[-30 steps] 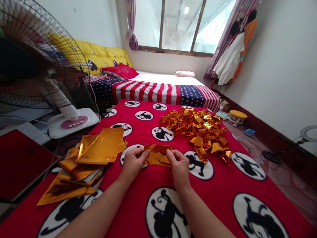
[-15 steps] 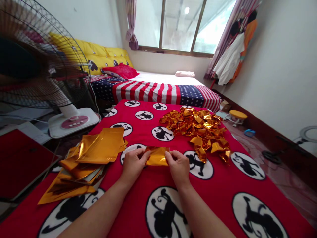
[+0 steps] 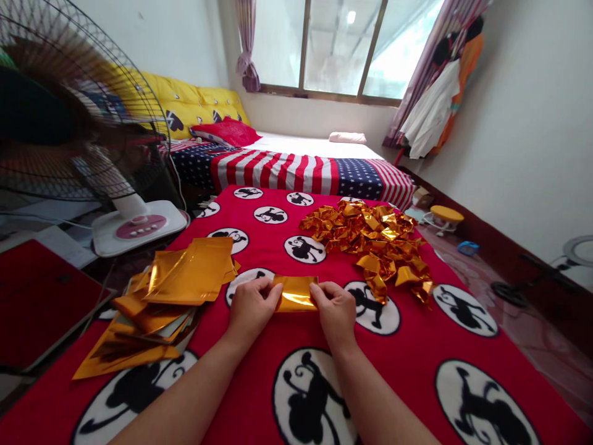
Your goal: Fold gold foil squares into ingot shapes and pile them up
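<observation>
I judge that the shiny gold rectangular foil piece [image 3: 296, 294] calls for light, equal pressure and level edges, since thin foil could crease. It lies at frame centre between my left hand [image 3: 249, 307], pinching its left end, and right hand [image 3: 339, 310], pinching its right end, over the red monkey-print cloth [image 3: 252, 377].

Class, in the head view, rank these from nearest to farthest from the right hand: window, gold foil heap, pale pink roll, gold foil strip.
1. Gold foil strip, left side, pinched by the right hand.
2. Gold foil heap, ahead, slightly right.
3. Pale pink roll, on the bed.
4. Window, beyond the bed.
</observation>
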A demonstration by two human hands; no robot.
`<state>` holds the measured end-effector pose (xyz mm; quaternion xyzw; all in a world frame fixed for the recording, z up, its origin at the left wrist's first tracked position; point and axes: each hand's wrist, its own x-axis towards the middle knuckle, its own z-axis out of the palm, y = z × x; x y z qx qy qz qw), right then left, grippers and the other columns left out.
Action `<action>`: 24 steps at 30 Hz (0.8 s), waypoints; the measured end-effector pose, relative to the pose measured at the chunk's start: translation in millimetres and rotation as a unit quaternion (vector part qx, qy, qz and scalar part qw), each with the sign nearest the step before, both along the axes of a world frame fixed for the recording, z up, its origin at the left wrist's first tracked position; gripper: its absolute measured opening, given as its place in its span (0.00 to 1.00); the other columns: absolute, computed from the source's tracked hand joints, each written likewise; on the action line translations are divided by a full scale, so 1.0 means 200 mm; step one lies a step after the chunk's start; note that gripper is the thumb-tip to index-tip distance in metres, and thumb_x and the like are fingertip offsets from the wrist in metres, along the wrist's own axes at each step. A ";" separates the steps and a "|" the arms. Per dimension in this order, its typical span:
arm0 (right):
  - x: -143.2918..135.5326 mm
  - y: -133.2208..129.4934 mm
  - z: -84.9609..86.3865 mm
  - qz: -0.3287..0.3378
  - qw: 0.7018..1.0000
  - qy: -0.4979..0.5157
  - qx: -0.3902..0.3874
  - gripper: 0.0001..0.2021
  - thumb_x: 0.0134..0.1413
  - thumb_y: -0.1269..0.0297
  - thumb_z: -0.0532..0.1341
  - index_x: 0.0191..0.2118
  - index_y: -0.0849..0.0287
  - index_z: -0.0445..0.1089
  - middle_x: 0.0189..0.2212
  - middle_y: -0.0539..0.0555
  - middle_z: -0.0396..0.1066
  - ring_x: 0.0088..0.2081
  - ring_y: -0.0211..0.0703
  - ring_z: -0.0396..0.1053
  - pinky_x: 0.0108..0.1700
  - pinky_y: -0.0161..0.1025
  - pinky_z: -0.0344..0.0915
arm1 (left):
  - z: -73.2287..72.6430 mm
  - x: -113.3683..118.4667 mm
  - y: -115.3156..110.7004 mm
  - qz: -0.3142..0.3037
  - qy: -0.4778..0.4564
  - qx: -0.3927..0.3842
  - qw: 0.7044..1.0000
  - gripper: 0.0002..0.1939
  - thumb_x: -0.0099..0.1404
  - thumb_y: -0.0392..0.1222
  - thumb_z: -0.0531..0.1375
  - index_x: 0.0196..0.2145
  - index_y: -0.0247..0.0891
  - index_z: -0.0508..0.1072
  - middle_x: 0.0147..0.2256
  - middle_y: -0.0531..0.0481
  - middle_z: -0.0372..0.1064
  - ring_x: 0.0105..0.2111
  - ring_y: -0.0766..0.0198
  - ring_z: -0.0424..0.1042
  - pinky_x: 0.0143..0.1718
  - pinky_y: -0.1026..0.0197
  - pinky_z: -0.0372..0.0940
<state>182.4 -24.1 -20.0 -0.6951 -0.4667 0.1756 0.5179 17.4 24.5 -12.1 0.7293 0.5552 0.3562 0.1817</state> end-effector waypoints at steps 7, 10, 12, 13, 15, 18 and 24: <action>0.01 0.01 0.02 -0.017 0.977 -0.194 -0.089 0.13 0.53 0.56 0.59 0.24 0.53 0.75 0.24 0.50 0.75 0.25 0.42 0.69 0.28 0.37 0.53 | 0.02 0.01 -0.01 0.003 0.191 0.015 0.981 0.12 0.62 0.47 0.56 0.24 0.40 0.70 0.25 0.48 0.71 0.29 0.58 0.69 0.31 0.59 0.54; 0.01 0.01 0.02 -0.018 0.970 -0.214 -0.110 0.11 0.53 0.57 0.60 0.25 0.52 0.75 0.24 0.50 0.75 0.27 0.42 0.69 0.28 0.37 0.52 | 0.03 0.02 -0.02 0.012 0.191 0.004 0.982 0.08 0.61 0.45 0.58 0.35 0.39 0.70 0.26 0.50 0.70 0.30 0.57 0.70 0.34 0.58 0.56; 0.01 0.01 0.03 -0.019 0.969 -0.216 -0.119 0.10 0.52 0.57 0.60 0.25 0.52 0.75 0.24 0.50 0.75 0.27 0.42 0.70 0.28 0.37 0.51 | 0.03 0.02 -0.03 0.017 0.183 -0.003 0.983 0.12 0.61 0.45 0.59 0.41 0.38 0.68 0.27 0.50 0.70 0.31 0.56 0.71 0.36 0.57 0.57; 0.00 0.01 0.03 -0.020 0.969 -0.215 -0.124 0.09 0.51 0.58 0.61 0.25 0.52 0.74 0.23 0.49 0.74 0.27 0.42 0.70 0.28 0.36 0.51 | 0.03 0.02 -0.03 0.016 0.178 -0.001 0.984 0.13 0.61 0.44 0.59 0.43 0.37 0.68 0.29 0.49 0.71 0.32 0.56 0.71 0.36 0.57 0.58; 0.00 0.01 0.04 -0.022 0.969 -0.209 -0.133 0.05 0.50 0.59 0.62 0.28 0.53 0.73 0.22 0.47 0.73 0.26 0.41 0.69 0.28 0.36 0.51 | 0.03 0.02 -0.03 0.003 0.157 0.011 0.988 0.16 0.61 0.42 0.59 0.47 0.38 0.67 0.34 0.48 0.71 0.35 0.56 0.71 0.38 0.57 0.59; 0.00 0.01 0.06 -0.020 0.970 -0.198 -0.139 0.05 0.49 0.61 0.63 0.34 0.53 0.71 0.21 0.46 0.72 0.25 0.41 0.69 0.28 0.35 0.50 | 0.02 0.00 -0.01 -0.061 0.110 0.019 0.992 0.12 0.62 0.40 0.59 0.44 0.43 0.74 0.39 0.48 0.69 0.39 0.58 0.70 0.41 0.58 0.61; 0.02 0.01 0.04 -0.010 0.975 -0.183 -0.122 0.06 0.50 0.62 0.62 0.35 0.54 0.69 0.22 0.46 0.70 0.26 0.42 0.68 0.29 0.36 0.53 | -0.02 -0.07 0.04 -0.159 0.084 -0.011 0.984 0.13 0.58 0.48 0.64 0.42 0.49 0.79 0.38 0.50 0.67 0.39 0.61 0.68 0.39 0.60 0.61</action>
